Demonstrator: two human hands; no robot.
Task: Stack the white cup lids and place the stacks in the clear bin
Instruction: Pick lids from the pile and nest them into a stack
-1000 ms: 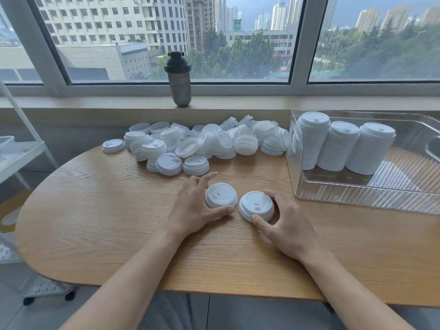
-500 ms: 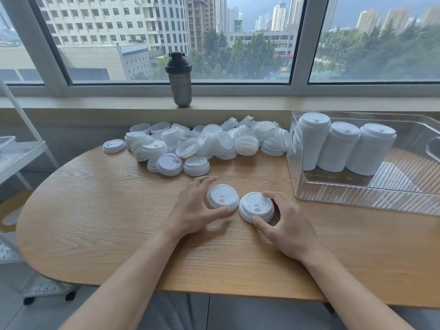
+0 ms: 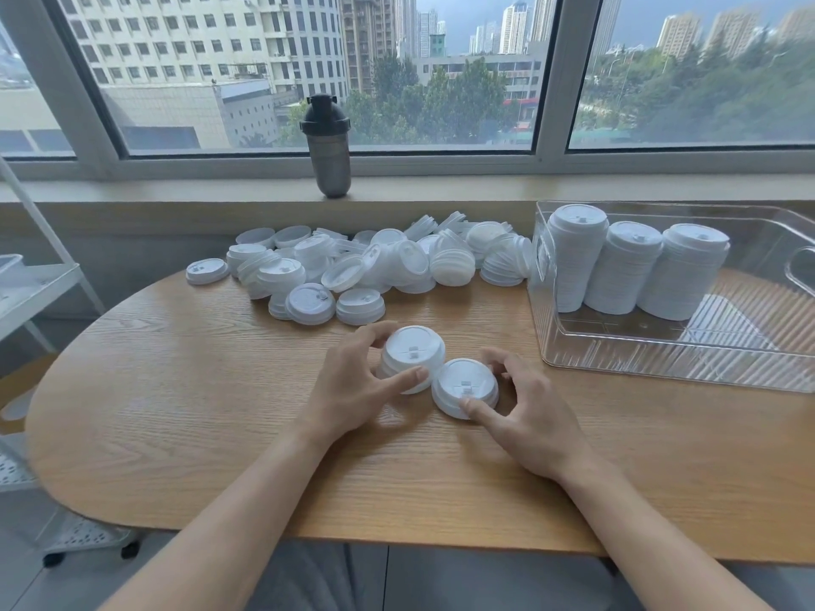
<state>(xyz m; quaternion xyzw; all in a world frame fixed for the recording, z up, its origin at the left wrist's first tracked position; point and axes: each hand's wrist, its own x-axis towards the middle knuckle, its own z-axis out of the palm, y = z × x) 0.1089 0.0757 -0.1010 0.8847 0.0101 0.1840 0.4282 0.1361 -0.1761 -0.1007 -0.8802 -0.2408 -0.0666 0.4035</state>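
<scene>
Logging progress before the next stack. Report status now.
Left hand grips small lid stack; right hand grips second one. Three tall stacks in clear bin. Loose pile remains; path clear.

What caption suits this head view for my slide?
Left hand and right hand each grip a short lid stack beside the clear bin.

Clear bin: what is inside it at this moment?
The clear bin holds three tall stacks of white lids, leaning side by side at its left end. The rest of its ribbed floor shows bare; nothing can be seen behind the stacks.
</scene>
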